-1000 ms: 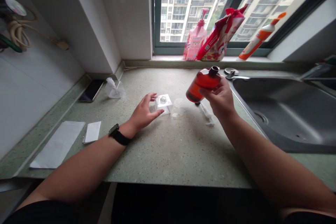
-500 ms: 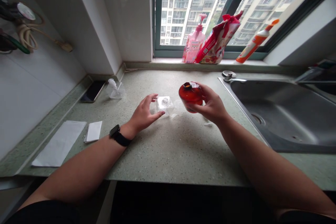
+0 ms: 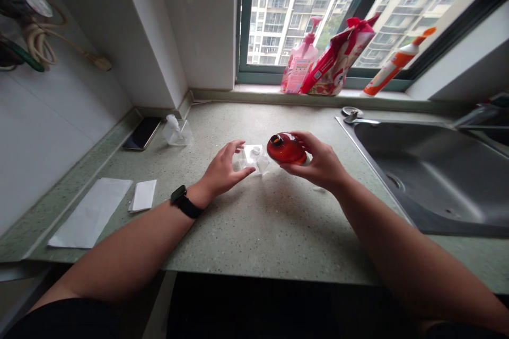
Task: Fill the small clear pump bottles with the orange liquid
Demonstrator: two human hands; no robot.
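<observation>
Red bottle (image 3: 286,149) held sideways in the right hand (image 3: 320,163), no writing legible.

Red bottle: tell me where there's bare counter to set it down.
Bare speckled counter runs between the left forearm and right forearm. Another patch lies behind the red bottle, below the windowsill and left of the steel sink. It is crowded where the left hand and right hand meet over the clear plastic pieces.

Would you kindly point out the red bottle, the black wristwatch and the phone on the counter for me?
red bottle (image 3: 287,149), head view, on its body
black wristwatch (image 3: 178,194), head view, on its face
phone (image 3: 142,133), head view, on its dark screen
</observation>
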